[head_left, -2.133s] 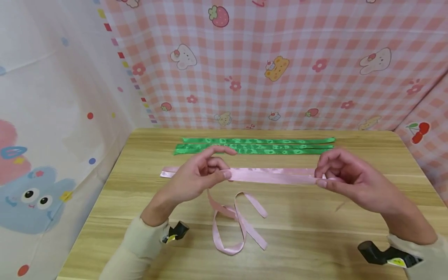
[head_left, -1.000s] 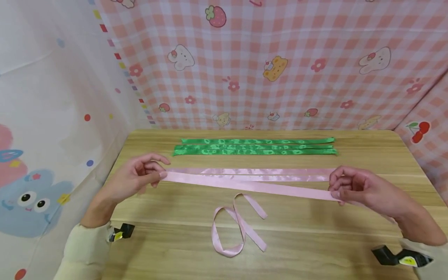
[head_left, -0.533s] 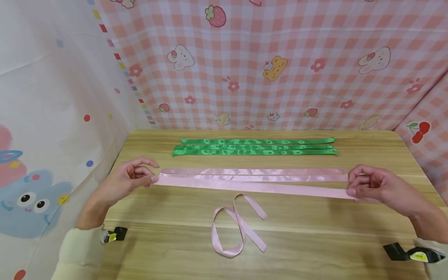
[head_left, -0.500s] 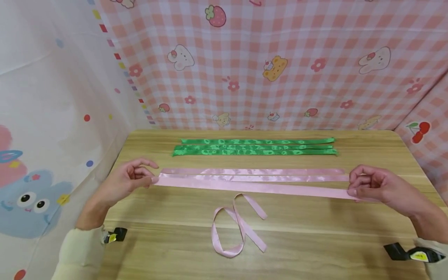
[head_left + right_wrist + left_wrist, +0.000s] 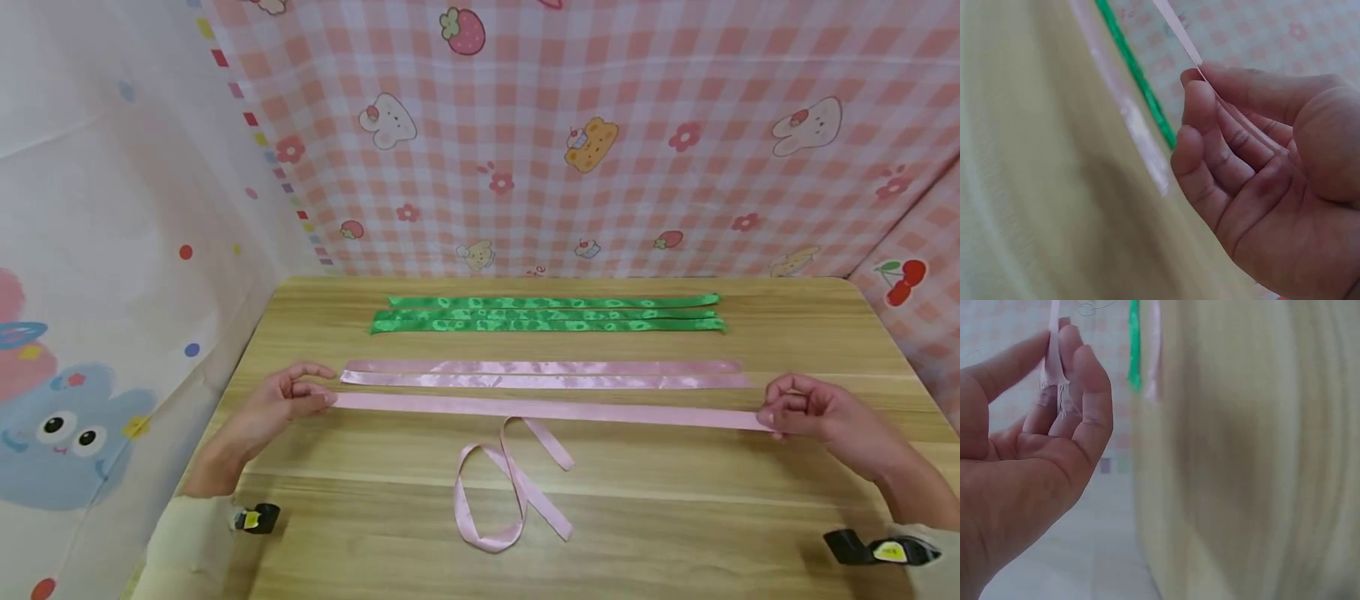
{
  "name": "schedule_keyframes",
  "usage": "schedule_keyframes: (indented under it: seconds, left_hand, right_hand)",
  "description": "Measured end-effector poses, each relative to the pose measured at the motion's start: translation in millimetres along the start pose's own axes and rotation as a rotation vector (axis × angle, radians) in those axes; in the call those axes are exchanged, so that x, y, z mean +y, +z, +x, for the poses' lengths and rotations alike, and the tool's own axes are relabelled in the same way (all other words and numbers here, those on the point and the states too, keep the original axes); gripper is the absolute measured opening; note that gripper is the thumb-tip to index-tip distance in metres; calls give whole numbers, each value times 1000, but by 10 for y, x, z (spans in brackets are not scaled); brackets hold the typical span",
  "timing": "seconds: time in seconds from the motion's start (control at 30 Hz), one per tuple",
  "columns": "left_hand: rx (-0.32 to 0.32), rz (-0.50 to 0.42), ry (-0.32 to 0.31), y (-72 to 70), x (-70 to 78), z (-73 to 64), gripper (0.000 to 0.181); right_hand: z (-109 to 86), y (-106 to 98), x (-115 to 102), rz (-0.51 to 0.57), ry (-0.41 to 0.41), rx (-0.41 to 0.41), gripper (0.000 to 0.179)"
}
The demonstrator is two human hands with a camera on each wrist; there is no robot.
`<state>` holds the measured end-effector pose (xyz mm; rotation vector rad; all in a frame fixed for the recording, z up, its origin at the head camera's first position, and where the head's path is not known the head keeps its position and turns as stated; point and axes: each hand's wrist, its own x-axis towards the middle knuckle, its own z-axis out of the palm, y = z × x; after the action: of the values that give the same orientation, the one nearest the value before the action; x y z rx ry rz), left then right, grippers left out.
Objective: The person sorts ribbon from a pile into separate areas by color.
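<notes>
A pink satin ribbon [image 5: 547,409] is stretched taut between both hands, above the table. My left hand [image 5: 281,404] pinches it near its left end between thumb and fingers; in the left wrist view the ribbon's frayed end [image 5: 1054,378] hangs past the thumb. My right hand [image 5: 813,412] pinches the other end, and in the right wrist view a short tail of ribbon [image 5: 1247,125] runs into the palm. Just behind the held ribbon, two pink ribbons [image 5: 540,381] lie straight, side by side. Nearer me, another pink ribbon [image 5: 491,542] lies in a loose loop.
Several green ribbons [image 5: 547,325] lie in parallel rows toward the back of the wooden table [image 5: 675,533]. A pink checked cloth [image 5: 540,192] hangs behind the table, and a white printed cloth [image 5: 150,208] hangs at the left.
The hands have spread apart, drawing the ribbon out to full length. Since half a second ago, both have come slightly nearer me, and the ribbon no longer overlaps the straight pink ones.
</notes>
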<state>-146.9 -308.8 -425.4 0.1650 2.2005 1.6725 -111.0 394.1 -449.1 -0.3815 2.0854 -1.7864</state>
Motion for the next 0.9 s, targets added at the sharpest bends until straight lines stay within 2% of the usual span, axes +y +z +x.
schedule_keyframes:
  seconds: [0.1,0.33,0.57,0.73,0.9]
  left_hand:
    - [14,-44,-35,5,-76,16,32]
    - [141,2,-161,45,-175,117,39]
    - [198,-44,-193,53,-205,223,44]
    - [245,21,-226,45,-237,293,48]
    - [287,72,-282,36,-269,334,54]
  right_hand:
    - [-12,11,105,29,15,49,19]
    - [3,7,200,-30,109,203,8]
    - [115,-1,238,-171,159,371,11]
    - [201,0,277,-202,179,453,16]
    - [254,6,319,-154,160,512,15]
